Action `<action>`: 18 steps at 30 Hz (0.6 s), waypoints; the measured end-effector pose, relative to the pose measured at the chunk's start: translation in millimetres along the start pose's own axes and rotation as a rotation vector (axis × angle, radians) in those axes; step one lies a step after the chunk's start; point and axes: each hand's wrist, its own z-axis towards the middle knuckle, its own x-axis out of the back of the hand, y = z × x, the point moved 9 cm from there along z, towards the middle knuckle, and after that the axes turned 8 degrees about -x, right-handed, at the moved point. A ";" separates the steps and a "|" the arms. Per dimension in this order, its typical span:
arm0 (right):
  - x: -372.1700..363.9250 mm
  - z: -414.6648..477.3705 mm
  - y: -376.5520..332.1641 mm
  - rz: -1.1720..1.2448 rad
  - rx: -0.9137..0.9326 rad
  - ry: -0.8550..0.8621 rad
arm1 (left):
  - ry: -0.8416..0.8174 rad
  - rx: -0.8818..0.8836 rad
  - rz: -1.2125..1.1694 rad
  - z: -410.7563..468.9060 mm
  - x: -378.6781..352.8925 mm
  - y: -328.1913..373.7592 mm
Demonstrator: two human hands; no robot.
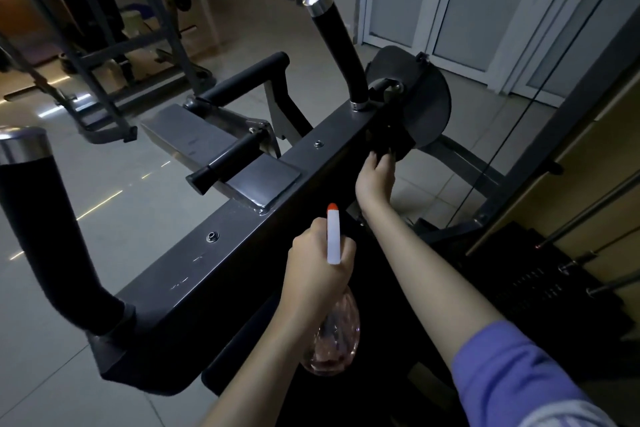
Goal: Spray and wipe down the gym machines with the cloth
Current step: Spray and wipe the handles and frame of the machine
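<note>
A dark steel gym machine bar (242,218) runs diagonally across the view, with a black upright handle at each end. My left hand (320,272) grips a spray bottle (334,333) with a clear pinkish body, a white head and an orange nozzle tip, held just in front of the bar. My right hand (375,177) holds a dark cloth (389,137) and presses it against the front face of the bar near its far end, below the right upright handle (337,45). The cloth is hard to make out against the dark metal.
A round pulley disc (426,104) and a thin cable (512,121) sit beyond my right hand. A weight stack with guide rods (571,253) stands at right. Horizontal grip handles (242,80) project behind the bar. Another machine frame (104,45) stands on the tiled floor at back left.
</note>
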 end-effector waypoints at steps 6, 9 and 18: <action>10.1 49.1 -6.1 0.087 -0.074 0.030 | -0.034 -0.010 -0.027 3.8 -2.4 -6.0; 16.5 70.8 -10.2 0.102 -0.167 -0.073 | -0.051 -0.023 -0.048 4.8 -0.4 -9.0; 5.2 -7.9 16.0 0.000 -0.004 0.072 | -0.051 -0.040 -0.064 1.7 1.7 -14.4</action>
